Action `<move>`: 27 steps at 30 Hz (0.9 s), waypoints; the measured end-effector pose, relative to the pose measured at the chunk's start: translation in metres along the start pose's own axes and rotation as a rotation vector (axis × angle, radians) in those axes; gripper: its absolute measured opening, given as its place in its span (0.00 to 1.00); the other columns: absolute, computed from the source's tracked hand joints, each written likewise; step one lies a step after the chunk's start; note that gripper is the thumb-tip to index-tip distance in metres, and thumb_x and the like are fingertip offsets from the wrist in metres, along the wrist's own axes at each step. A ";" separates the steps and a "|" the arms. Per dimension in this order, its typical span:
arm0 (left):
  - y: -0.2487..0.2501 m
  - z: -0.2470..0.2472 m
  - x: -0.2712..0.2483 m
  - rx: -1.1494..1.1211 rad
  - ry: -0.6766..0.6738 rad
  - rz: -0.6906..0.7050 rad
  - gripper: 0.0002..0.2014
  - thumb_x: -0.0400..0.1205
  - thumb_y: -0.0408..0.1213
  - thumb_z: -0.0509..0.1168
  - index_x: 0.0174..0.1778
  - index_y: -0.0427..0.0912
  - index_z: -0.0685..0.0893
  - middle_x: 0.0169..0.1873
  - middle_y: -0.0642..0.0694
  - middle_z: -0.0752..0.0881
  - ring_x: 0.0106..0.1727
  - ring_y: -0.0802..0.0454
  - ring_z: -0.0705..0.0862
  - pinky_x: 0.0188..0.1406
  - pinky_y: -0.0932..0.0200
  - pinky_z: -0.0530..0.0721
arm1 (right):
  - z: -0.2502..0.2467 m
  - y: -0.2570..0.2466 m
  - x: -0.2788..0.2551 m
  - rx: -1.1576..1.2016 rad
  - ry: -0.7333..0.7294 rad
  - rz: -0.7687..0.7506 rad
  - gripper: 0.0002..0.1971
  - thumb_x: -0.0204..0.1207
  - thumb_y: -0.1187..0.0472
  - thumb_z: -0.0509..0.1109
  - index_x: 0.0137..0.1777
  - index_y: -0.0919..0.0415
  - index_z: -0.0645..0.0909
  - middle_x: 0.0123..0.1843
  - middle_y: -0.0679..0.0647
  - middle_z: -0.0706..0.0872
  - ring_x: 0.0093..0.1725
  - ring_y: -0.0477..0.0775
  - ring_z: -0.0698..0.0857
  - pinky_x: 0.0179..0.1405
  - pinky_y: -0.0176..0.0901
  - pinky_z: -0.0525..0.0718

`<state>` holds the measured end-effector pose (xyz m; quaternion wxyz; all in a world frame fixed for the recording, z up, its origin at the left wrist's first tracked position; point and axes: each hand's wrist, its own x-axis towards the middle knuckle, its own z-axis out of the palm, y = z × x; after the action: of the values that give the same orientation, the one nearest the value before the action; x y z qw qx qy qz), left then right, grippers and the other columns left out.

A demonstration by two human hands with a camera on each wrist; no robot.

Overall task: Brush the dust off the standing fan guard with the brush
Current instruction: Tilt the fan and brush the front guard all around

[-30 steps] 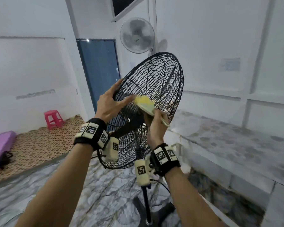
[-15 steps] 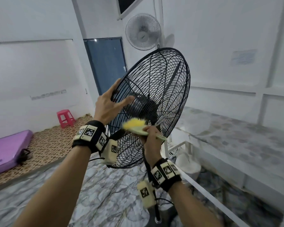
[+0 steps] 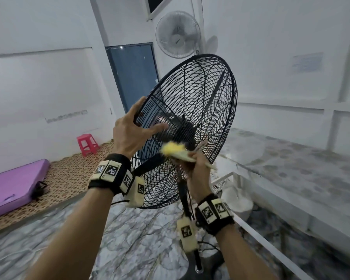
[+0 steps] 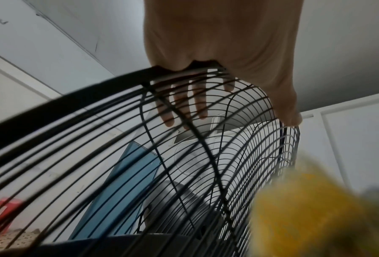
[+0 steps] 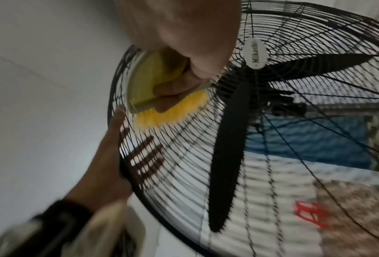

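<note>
1. The black wire fan guard [image 3: 192,126] of the standing fan tilts back on its pole [image 3: 197,259], its face turned up and to the right, in the middle of the room over the marbled floor [image 3: 129,239].
2. The left hand [image 3: 129,134] grips the guard's left rim: the fingers [image 4: 184,104] wrap over the rim and lie behind the wires, while the thumb [image 3: 156,127] stretches across the near face.
3. The right hand [image 3: 198,168] is closed round the handle of the yellow brush [image 3: 175,151], just right of and below the left hand.
4. The brush head juts left from the fist, and its yellow bristles [image 5: 173,113] press on the guard's wires beside the dark hub [image 3: 182,128], close to the left thumb.
5. A black fan blade [image 5: 228,147] sits behind the wires.
6. Farther off, a white wall fan [image 3: 178,34] hangs above a blue door [image 3: 133,75]; a red stool [image 3: 87,144] and a purple mat [image 3: 14,184] lie at the far left.
</note>
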<state>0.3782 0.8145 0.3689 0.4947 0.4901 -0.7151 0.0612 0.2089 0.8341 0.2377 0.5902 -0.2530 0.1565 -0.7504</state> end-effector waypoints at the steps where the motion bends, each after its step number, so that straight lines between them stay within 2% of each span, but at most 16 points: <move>1: 0.000 0.001 -0.001 0.003 0.006 0.001 0.55 0.66 0.74 0.76 0.88 0.57 0.68 0.64 0.45 0.90 0.60 0.51 0.89 0.65 0.39 0.89 | 0.002 -0.011 0.010 0.077 0.030 -0.044 0.07 0.88 0.69 0.59 0.49 0.67 0.77 0.67 0.73 0.82 0.62 0.72 0.87 0.39 0.37 0.90; 3: -0.001 0.002 -0.001 0.008 0.017 -0.004 0.53 0.68 0.71 0.77 0.88 0.57 0.68 0.64 0.46 0.90 0.58 0.52 0.89 0.65 0.40 0.89 | 0.008 -0.019 0.022 0.154 0.081 -0.050 0.09 0.89 0.67 0.58 0.48 0.65 0.77 0.65 0.73 0.84 0.57 0.68 0.90 0.39 0.38 0.91; 4: -0.002 0.003 0.001 0.021 0.023 -0.002 0.52 0.69 0.71 0.77 0.88 0.57 0.68 0.63 0.47 0.90 0.56 0.53 0.89 0.64 0.42 0.90 | 0.009 -0.015 0.022 0.136 0.099 0.004 0.10 0.89 0.67 0.59 0.47 0.66 0.77 0.65 0.75 0.84 0.55 0.68 0.91 0.40 0.39 0.92; 6: -0.004 0.003 0.002 0.040 0.034 0.013 0.52 0.70 0.74 0.74 0.88 0.56 0.69 0.62 0.48 0.91 0.53 0.54 0.90 0.61 0.47 0.90 | 0.003 0.000 0.013 0.005 0.071 0.108 0.10 0.88 0.67 0.59 0.45 0.66 0.77 0.67 0.77 0.82 0.57 0.71 0.89 0.42 0.43 0.92; 8: -0.007 0.002 0.002 0.055 0.053 0.024 0.51 0.71 0.73 0.74 0.88 0.55 0.69 0.60 0.47 0.91 0.52 0.56 0.90 0.59 0.52 0.89 | -0.006 0.004 0.010 -0.093 0.034 0.147 0.10 0.87 0.68 0.59 0.44 0.67 0.77 0.66 0.78 0.82 0.54 0.68 0.90 0.42 0.42 0.92; 13: -0.006 0.002 -0.004 0.079 0.080 0.030 0.47 0.74 0.66 0.78 0.87 0.55 0.71 0.59 0.48 0.92 0.53 0.57 0.90 0.61 0.54 0.87 | 0.001 -0.021 0.036 0.154 0.087 -0.005 0.10 0.90 0.64 0.59 0.50 0.67 0.78 0.59 0.74 0.88 0.51 0.68 0.91 0.38 0.39 0.90; 15: -0.003 0.002 -0.004 0.073 0.078 0.010 0.46 0.74 0.64 0.78 0.88 0.54 0.71 0.60 0.47 0.92 0.53 0.56 0.89 0.63 0.54 0.86 | 0.004 -0.004 0.031 0.090 0.117 0.018 0.10 0.90 0.63 0.60 0.50 0.66 0.78 0.57 0.72 0.89 0.50 0.69 0.92 0.39 0.40 0.91; 18: 0.001 -0.002 -0.003 0.075 0.071 -0.009 0.46 0.75 0.62 0.78 0.88 0.54 0.70 0.61 0.46 0.92 0.53 0.57 0.88 0.63 0.57 0.82 | -0.007 0.014 0.013 -0.109 0.021 0.094 0.08 0.87 0.66 0.61 0.48 0.67 0.79 0.62 0.74 0.86 0.54 0.71 0.91 0.46 0.44 0.92; 21: 0.004 -0.003 -0.005 0.095 0.069 -0.005 0.46 0.74 0.63 0.77 0.88 0.54 0.70 0.61 0.46 0.92 0.52 0.58 0.86 0.60 0.59 0.80 | -0.012 -0.009 0.024 0.025 0.069 0.067 0.09 0.88 0.67 0.60 0.46 0.66 0.78 0.61 0.72 0.86 0.51 0.65 0.92 0.42 0.41 0.92; 24: 0.005 0.000 -0.006 0.086 0.054 -0.010 0.47 0.74 0.65 0.76 0.88 0.54 0.70 0.62 0.45 0.91 0.53 0.58 0.86 0.62 0.53 0.83 | -0.001 -0.024 0.041 0.182 0.126 -0.021 0.11 0.90 0.64 0.59 0.47 0.65 0.78 0.60 0.73 0.87 0.50 0.64 0.92 0.37 0.38 0.91; 27: 0.006 0.001 -0.002 0.087 0.055 -0.023 0.47 0.74 0.65 0.77 0.88 0.56 0.69 0.63 0.45 0.91 0.55 0.58 0.86 0.63 0.55 0.81 | -0.003 -0.003 0.031 0.054 0.111 0.062 0.12 0.91 0.62 0.59 0.46 0.66 0.78 0.61 0.73 0.86 0.53 0.67 0.91 0.40 0.43 0.93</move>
<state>0.3730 0.8185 0.3688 0.4929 0.5175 -0.6922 0.1002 0.1997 0.8047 0.2427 0.6102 -0.1897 0.1764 -0.7487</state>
